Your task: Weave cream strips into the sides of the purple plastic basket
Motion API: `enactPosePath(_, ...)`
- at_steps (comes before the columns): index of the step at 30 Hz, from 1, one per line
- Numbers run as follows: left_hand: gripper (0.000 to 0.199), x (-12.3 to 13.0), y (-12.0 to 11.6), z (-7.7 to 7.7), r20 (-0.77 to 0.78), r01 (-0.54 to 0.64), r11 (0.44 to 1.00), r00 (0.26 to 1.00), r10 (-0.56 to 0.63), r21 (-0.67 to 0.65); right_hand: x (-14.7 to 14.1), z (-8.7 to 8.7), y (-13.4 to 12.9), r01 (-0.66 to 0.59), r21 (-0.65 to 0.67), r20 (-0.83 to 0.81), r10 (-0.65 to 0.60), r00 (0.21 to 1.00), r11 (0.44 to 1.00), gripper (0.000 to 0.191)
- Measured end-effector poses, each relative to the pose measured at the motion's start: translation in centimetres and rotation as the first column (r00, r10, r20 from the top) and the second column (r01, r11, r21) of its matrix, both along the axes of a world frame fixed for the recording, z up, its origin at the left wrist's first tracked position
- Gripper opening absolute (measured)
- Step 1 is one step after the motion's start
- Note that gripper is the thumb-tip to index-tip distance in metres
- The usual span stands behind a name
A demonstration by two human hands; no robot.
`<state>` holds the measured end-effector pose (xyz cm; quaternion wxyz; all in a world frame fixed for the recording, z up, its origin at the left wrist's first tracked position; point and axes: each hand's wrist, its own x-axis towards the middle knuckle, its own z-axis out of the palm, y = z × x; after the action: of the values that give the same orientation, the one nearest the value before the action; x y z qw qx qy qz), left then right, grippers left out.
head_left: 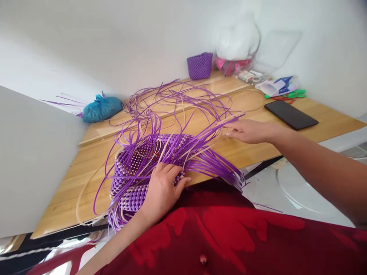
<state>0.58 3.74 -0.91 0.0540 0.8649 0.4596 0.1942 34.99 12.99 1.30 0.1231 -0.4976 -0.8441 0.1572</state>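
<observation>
A half-woven basket (134,198) of purple and cream plastic strips lies tilted at the front edge of the wooden table. My left hand (163,187) is closed over its near rim, fingers on the weave and thumb toward the right. Long loose purple strips (218,162) fan out from the rim to the right and over the table edge. Beside the far ends of another bunch of strips (209,131) is my right hand (246,131), its fingers stretched to the left with a gap at the thumb. Whether a strip touches its fingertips is hard to see.
Tangled strips (177,95) spread behind the basket. A blue tied bag (103,109) lies at the left, a small finished purple basket (200,67) by the wall. A black phone (291,114), green clips (296,94) and a white bag (237,38) are to the right.
</observation>
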Motion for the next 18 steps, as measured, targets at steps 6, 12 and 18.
enactPosePath(6,0.018,0.3,-0.6,0.6,-0.04,-0.099,0.982,0.995,0.094,-0.16,-1.1,0.4,-3.3,0.227,0.015,-0.045,-0.226,0.973,0.974,0.035)
enactPosePath(12,0.024,0.4,-1.0,1.1,-0.183,-0.088,0.969,0.982,0.046,-0.232,-2.1,0.3,-3.3,0.213,-0.524,-0.384,-0.452,0.805,0.825,0.03)
enactPosePath(18,0.025,0.5,-1.2,0.6,-0.111,-0.018,0.98,0.994,-0.005,-0.198,-4.3,-0.3,1.2,0.224,-0.731,-0.468,-0.713,0.521,0.644,0.055)
